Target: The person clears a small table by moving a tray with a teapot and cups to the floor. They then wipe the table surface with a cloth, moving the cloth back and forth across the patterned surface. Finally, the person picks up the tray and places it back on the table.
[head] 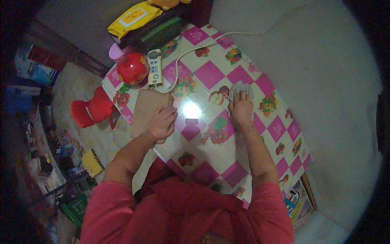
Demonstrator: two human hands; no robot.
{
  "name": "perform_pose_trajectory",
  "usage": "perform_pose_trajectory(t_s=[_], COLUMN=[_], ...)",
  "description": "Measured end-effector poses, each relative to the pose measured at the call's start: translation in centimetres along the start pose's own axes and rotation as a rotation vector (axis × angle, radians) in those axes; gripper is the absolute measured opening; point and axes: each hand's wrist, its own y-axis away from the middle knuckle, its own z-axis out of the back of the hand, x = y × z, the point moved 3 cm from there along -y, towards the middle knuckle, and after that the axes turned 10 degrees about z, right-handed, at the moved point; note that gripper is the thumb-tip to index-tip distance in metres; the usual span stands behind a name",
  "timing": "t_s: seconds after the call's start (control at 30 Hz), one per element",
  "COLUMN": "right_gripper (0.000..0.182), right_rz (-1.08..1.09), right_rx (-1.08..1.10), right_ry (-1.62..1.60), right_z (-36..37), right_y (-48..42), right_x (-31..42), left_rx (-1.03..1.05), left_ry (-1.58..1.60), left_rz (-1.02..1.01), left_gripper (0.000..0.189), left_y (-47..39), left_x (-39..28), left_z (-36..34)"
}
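My left hand (163,122) is on the right edge of a flat brown book or board (149,106), its fingers curled over that edge. The brown piece lies at the table's left side and reaches past the rim. Farther right, my right hand (241,113) presses down on a crumpled greyish-white cloth (248,89), fingers spread over it. Under both is a table with a glossy cover (210,74) of pink and white diamonds and printed fruit. A bright light reflects off its middle.
Beyond my left hand stand a white power strip (155,71) with its cable (195,49), a shiny red round container (132,68) and a pink item (116,52). Farther back lies a yellow packet (135,18). A red chair (91,109) is left of the table; a wall (320,76) borders the right.
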Motion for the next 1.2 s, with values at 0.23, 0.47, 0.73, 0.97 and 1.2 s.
perform_pose_trajectory(t_s=[0.23,0.47,0.73,0.97,1.2], right_gripper=[0.051,0.049,0.047,0.049,0.036], right_rz=[-0.031,0.019,-0.045,-0.105,-0.005], right_rx=[0.045,0.058,0.026,0.038,-0.026], right_ry=[-0.053,-0.022,0.0,-0.047,-0.08], right_z=[1.4,2.7,1.0,0.1,0.8], right_y=[6.0,9.0,2.5,-1.8,2.7], right_x=[0.7,1.8,1.5,0.2,0.8], left_rx=[-0.031,-0.023,0.01,0.009,0.015], left_ry=[-0.029,-0.052,-0.029,-0.01,-0.035], left_rz=[-0.019,-0.003,0.009,0.02,0.028], left_gripper=[0.041,0.041,0.041,0.04,0.042], left_y=[0.0,0.4,0.2,0.1,0.5], left_x=[0.0,0.2,0.0,0.0,0.5], left_z=[-0.2,-0.5,0.0,0.0,-0.8])
